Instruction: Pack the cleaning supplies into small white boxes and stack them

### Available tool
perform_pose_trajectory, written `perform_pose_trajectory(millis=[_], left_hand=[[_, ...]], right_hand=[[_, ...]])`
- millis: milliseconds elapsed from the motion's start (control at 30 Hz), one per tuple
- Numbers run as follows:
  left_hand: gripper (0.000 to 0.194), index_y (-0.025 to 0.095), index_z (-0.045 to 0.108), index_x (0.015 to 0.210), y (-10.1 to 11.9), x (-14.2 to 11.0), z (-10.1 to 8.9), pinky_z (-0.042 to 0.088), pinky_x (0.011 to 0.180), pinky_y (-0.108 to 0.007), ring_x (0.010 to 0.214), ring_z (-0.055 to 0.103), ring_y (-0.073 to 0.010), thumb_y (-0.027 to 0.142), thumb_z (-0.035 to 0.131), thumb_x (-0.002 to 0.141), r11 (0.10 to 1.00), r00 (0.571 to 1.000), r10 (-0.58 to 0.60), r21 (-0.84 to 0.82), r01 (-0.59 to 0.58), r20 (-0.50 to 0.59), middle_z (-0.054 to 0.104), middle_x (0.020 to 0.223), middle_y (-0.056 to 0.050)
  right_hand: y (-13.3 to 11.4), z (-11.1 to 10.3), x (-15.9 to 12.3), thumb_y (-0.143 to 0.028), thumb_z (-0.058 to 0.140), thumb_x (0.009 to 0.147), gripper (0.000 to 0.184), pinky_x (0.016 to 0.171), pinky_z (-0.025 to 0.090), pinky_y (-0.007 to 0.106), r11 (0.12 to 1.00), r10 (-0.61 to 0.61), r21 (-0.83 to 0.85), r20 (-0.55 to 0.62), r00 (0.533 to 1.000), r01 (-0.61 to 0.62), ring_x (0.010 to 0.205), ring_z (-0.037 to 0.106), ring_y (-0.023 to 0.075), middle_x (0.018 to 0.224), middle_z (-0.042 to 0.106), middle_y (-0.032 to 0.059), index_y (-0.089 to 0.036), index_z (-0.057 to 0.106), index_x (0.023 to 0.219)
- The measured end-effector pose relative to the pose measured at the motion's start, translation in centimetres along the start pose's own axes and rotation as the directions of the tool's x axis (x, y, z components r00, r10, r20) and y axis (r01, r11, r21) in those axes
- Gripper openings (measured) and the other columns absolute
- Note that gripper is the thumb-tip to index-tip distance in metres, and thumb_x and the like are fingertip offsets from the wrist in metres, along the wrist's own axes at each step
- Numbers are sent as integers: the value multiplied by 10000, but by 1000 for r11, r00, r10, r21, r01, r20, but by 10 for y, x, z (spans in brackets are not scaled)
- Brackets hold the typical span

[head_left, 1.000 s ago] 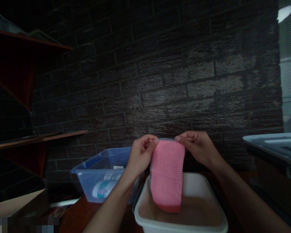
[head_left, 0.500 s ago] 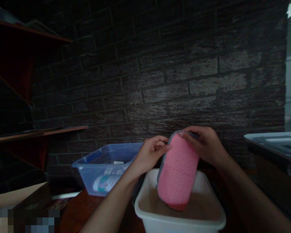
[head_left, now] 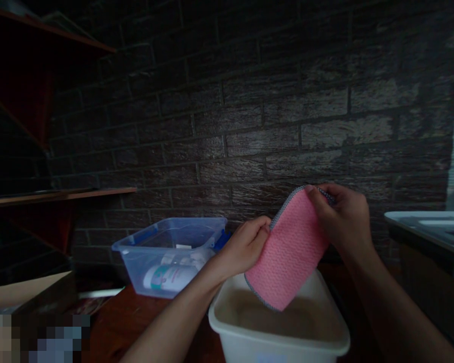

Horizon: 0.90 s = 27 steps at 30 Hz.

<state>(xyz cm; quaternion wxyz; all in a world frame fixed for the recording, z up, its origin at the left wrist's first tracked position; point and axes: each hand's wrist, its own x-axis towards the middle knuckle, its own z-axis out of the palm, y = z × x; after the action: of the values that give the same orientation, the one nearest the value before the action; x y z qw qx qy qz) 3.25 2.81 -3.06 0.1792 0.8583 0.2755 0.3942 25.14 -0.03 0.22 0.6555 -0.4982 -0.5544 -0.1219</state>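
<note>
I hold a pink cloth tilted over a white tub of water.

My left hand is closed on the left edge of the pink cloth, fingers pinching it near the grey-trimmed border, and my right hand is closed on its upper right corner. The cloth hangs slanted between both hands, its upper end to the right and its lower corner just above the murky water in the white tub, which sits near me on the reddish surface. To the left and a little farther stands a clear blue bin with a bottle lying inside. A dark brick wall runs behind, with wooden shelves at far left.
</note>
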Motion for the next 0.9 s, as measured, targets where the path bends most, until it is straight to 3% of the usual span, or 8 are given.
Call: perform_pose_trajectory(millis=[167,400,500,633,767,900], left_hand=[[346,188,533,867,12,-4,11,309,651,-282,726,472,-122,444,414,1066,998,999,52,22,-52,11,506,767,43],[403,184,476,784,5,-1,6,263,596,-272,671,389,-111,462,402,1067,1000,1000,13,7,-13,29,407,697,52],[359,176,504,818,-3,0,-8,283,591,-253,686,391,-108,438,438,1053,999,985,-11,-50,20,171,412,736,49],[287,153,566,876,-18,-2,-25,299,573,-231,676,399,-105,405,530,1008,988,917,-35,-127,93,398,451,750,43],[214,144,612,967,-25,-3,-29,321,566,-215,686,462,-110,353,640,928,980,887,-47,-149,130,459,549,803,25],[195,156,610,908,-23,-4,-26,327,557,-207,667,480,-107,310,716,851,976,890,-64,-159,150,452,562,775,28]], right_hand=[[0,-2,3,-490,662,876,322,529,325,286,996,43,-79,-23,999,-45,509,557,168,556,623,-2,-201,777,796],[3,-6,6,-487,652,874,340,542,314,299,990,27,-136,-61,998,-35,492,512,171,512,556,0,-179,778,801],[6,-9,7,-502,641,886,352,540,311,302,990,40,-128,-99,994,-52,492,506,169,533,564,2,-184,785,840],[11,-12,9,-507,643,890,360,539,314,308,989,62,-126,-132,989,-79,499,504,171,559,579,10,-180,791,867],[13,-13,10,-505,645,890,359,539,321,304,989,67,-120,-134,989,-83,517,529,178,581,606,19,-180,797,893],[13,-15,10,-524,643,890,391,525,308,303,984,82,-142,-144,986,-103,473,492,167,514,540,-2,-164,798,881]])
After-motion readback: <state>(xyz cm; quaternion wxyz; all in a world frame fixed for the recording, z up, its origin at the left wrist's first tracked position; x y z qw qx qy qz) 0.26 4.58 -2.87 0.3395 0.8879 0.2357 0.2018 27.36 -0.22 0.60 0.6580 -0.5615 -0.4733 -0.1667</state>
